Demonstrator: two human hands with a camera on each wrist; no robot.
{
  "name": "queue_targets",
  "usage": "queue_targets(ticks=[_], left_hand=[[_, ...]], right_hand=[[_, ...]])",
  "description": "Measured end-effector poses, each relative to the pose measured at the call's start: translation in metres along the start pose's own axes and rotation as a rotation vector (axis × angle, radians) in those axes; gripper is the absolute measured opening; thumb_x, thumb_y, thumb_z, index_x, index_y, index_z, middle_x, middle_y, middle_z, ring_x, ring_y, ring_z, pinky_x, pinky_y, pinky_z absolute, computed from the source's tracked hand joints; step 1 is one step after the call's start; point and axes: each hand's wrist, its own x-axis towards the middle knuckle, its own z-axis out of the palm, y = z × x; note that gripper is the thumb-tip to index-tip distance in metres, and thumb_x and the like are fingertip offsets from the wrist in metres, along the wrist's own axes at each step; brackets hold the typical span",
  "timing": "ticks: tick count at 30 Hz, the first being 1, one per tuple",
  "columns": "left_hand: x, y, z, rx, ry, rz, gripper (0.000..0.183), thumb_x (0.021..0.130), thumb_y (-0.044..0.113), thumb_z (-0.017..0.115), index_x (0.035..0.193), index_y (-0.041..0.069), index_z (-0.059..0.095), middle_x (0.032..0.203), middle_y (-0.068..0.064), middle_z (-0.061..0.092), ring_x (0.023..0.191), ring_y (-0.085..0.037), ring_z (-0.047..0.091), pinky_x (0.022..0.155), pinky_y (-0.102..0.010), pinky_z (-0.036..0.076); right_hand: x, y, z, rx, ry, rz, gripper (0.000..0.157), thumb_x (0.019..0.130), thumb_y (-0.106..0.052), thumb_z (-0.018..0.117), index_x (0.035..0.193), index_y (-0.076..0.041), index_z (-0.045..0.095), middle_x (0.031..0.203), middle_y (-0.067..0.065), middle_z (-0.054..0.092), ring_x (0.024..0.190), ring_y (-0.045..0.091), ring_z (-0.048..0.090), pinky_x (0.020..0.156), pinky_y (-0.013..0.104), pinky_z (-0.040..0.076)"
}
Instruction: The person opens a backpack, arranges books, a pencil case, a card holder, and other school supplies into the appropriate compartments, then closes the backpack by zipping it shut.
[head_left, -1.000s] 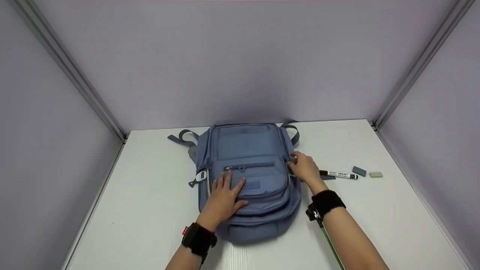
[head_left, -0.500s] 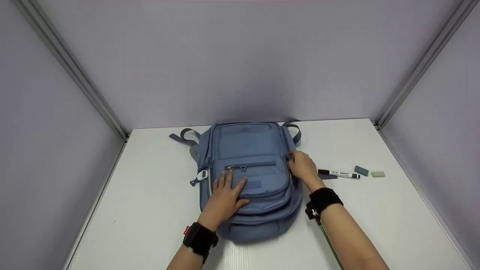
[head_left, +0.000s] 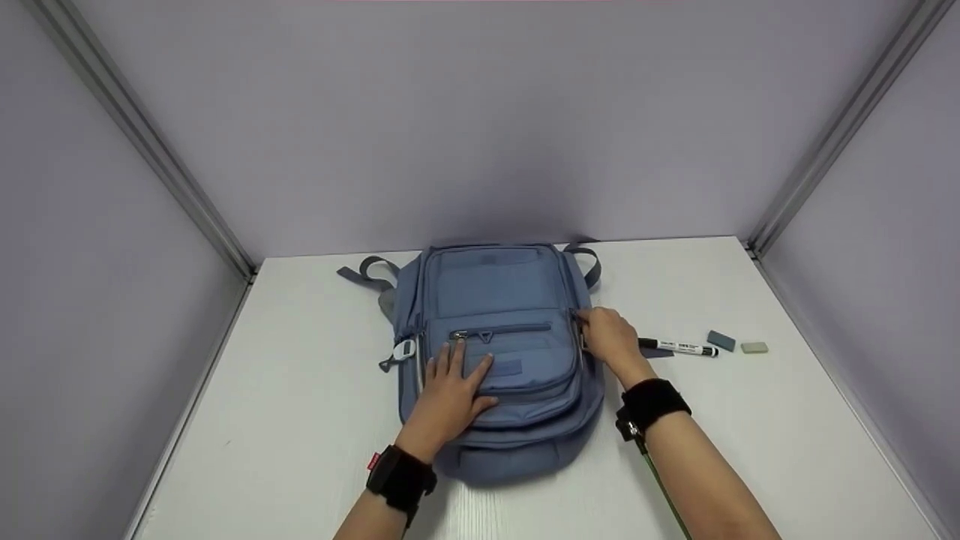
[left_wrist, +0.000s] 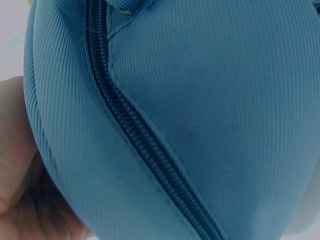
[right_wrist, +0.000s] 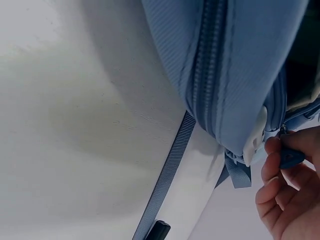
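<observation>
A blue backpack [head_left: 491, 285] lies on its back on the white table, front pockets facing up. My left hand [head_left: 448, 401] rests on its lower front with fingers spread, fingertips just below a short horizontal zipper [head_left: 517, 329]. In the left wrist view, part of that hand [left_wrist: 30, 185] shows behind blue fabric and a curved zipper [left_wrist: 145, 145]. At the backpack's right side is my right hand [head_left: 611, 337]. In the right wrist view its thumb and forefinger pinch a blue zipper pull [right_wrist: 291, 158], beside an unzipped pocket with a dark inside [right_wrist: 302, 65].
Right of the backpack lie a black and white marker [head_left: 679, 347], a dark teal block [head_left: 721, 340] and a pale green block [head_left: 754, 347]. A strap [head_left: 367, 274] sticks out at the upper left, with a white tag [head_left: 404, 350] below it. Grey walls stand around the table.
My right hand has shifted slightly along the backpack's right edge, and is a little nearer to me than half a second ago. My left hand stays in place.
</observation>
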Motion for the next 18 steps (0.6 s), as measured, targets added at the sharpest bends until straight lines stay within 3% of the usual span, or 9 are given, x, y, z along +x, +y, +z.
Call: queue_targets(ticks=[9, 18], left_hand=[[0.001, 0.001, 0.002, 0.009, -0.016, -0.027, 0.066, 0.096, 0.054, 0.052, 0.151, 0.020, 0.041, 0.154, -0.031, 0.023, 0.140, -0.051, 0.021, 0.106, -0.064, 0.027], [0.002, 0.003, 0.007, 0.048, 0.026, -0.031, 0.065, 0.094, 0.056, 0.053, 0.148, 0.020, 0.046, 0.151, -0.030, 0.029, 0.138, -0.051, 0.027, 0.103, -0.064, 0.031]], right_hand=[[-0.002, -0.001, 0.001, -0.004, -0.025, 0.008, 0.031, 0.096, -0.008, 0.057, 0.124, -0.010, 0.069, 0.116, 0.021, 0.066, 0.097, 0.041, 0.065, 0.070, 0.054, 0.052], [-0.011, 0.004, -0.003, 0.010, -0.009, -0.028, 0.028, 0.094, -0.005, 0.056, 0.115, -0.008, 0.073, 0.105, 0.021, 0.069, 0.076, 0.031, 0.064, 0.057, 0.046, 0.050]])
